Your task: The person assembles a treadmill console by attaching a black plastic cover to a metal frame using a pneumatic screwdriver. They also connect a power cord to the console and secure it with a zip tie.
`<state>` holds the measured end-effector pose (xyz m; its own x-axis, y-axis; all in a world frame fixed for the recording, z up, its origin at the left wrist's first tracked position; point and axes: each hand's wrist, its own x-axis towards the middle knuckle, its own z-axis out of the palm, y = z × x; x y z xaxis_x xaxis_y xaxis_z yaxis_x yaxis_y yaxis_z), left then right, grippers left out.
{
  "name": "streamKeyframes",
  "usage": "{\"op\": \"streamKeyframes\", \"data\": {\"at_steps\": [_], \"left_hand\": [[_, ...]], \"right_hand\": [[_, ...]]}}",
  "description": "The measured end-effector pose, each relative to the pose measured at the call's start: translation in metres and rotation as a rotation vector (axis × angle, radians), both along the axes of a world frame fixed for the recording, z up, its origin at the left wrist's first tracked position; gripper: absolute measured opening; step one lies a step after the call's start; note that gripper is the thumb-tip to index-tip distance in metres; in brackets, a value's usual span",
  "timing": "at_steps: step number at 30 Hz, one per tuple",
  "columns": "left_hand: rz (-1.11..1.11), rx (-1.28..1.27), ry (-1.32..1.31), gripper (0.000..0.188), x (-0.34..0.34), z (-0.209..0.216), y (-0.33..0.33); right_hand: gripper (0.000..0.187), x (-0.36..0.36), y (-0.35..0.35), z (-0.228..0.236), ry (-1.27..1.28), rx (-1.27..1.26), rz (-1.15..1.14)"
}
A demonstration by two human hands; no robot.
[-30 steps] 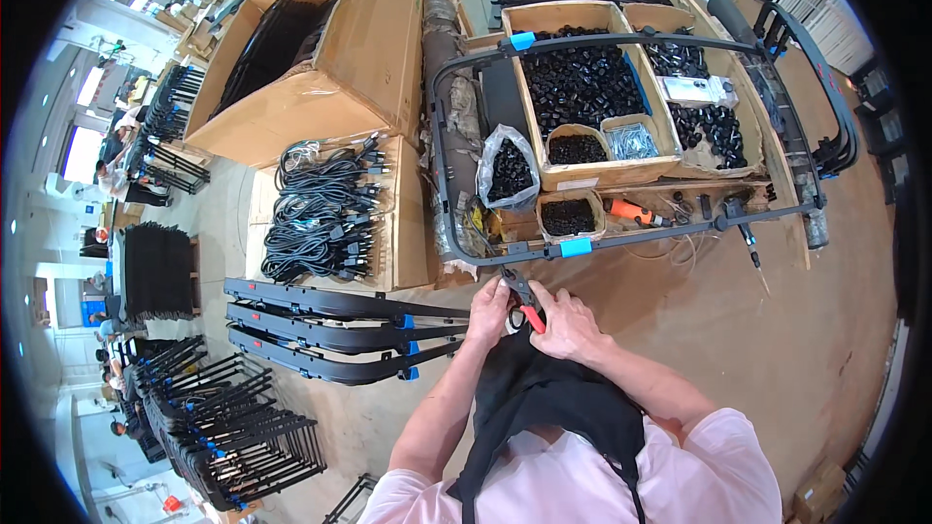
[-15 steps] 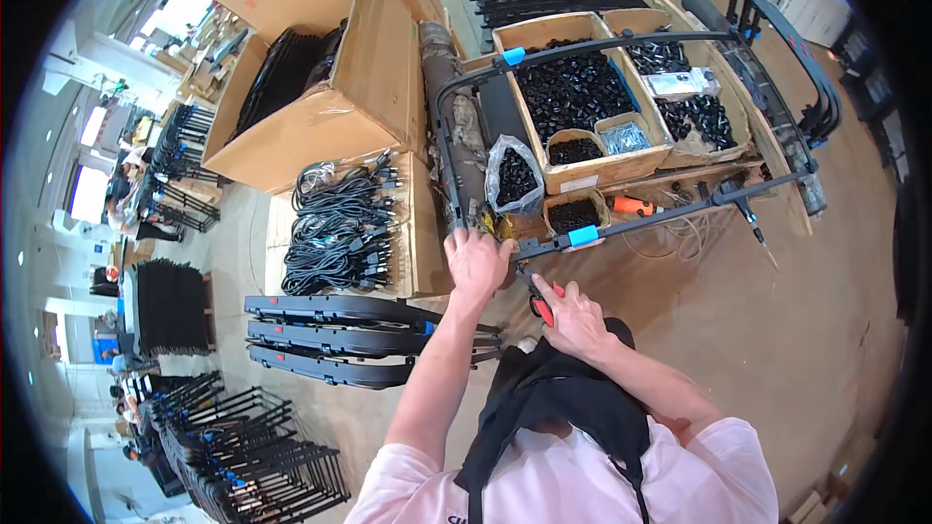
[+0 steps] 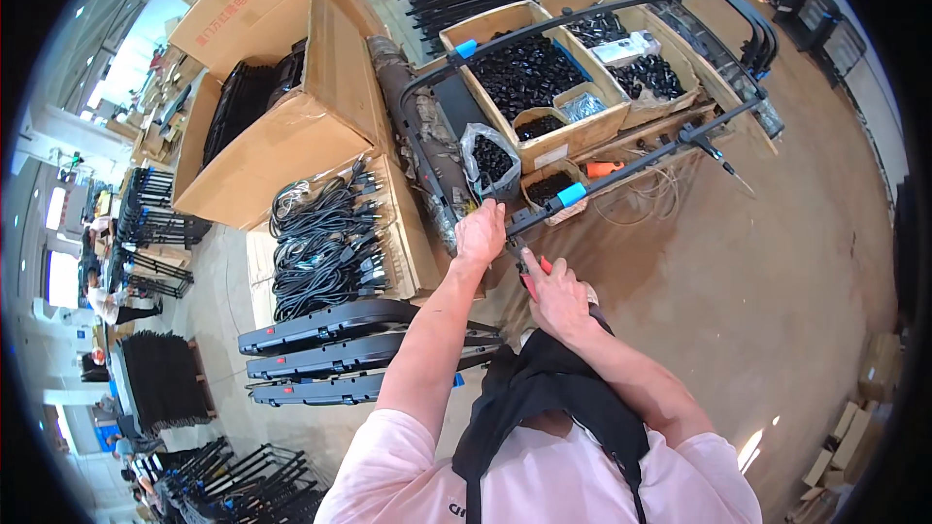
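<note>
My right hand point(image 3: 561, 303) is closed round red-handled pliers point(image 3: 529, 281). Their dark jaws point up and left, beside the near corner of a black tubular frame point(image 3: 631, 157). Over that corner is my left hand point(image 3: 481, 233), fingers pinched together beside the tube; what they hold is hidden or too small to name. The frame carries pieces of blue tape point(image 3: 572, 195) and lies across several bins. Just beyond my left fingers stands a clear plastic bag point(image 3: 489, 157) of small black parts. A small box point(image 3: 553, 188) of dark bits sits to its right.
Cardboard bins point(image 3: 582, 143) hold black parts and silver screws. An orange-handled tool point(image 3: 604, 169) lies behind the frame's near tube. Coiled black cables point(image 3: 325, 243) fill a carton at left, below a large open carton point(image 3: 282, 150). Long black housings point(image 3: 325, 357) are stacked left of my forearm.
My left fingers have drawn together into a pinch, where the thumb stood apart before. The pliers stay in my right hand near the corner. The whole view has shifted and turned slightly.
</note>
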<state>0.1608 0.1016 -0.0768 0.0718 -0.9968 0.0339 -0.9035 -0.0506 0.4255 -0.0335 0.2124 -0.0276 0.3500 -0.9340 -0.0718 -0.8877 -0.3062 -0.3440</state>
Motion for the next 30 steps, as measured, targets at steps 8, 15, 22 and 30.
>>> {"op": "streamKeyframes", "data": {"at_steps": [8,15,22,30], "left_hand": [[0.114,-0.039,0.009,0.035,-0.005,-0.006,-0.006],[0.170,-0.005,0.037,0.037,-0.003,-0.007,-0.004],[0.173,0.017,0.037,0.037,-0.009,0.000,-0.007],[0.191,-0.009,0.005,0.035,-0.010,-0.003,-0.012]], "right_hand": [[0.072,0.028,0.009,-0.013,0.108,-0.050,-0.053],[0.092,0.010,-0.006,0.008,-0.184,0.293,-0.096],[0.103,-0.031,-0.023,-0.062,-1.373,1.139,-0.205],[0.074,-0.034,-0.046,-0.057,-0.171,0.627,-0.043]]}}
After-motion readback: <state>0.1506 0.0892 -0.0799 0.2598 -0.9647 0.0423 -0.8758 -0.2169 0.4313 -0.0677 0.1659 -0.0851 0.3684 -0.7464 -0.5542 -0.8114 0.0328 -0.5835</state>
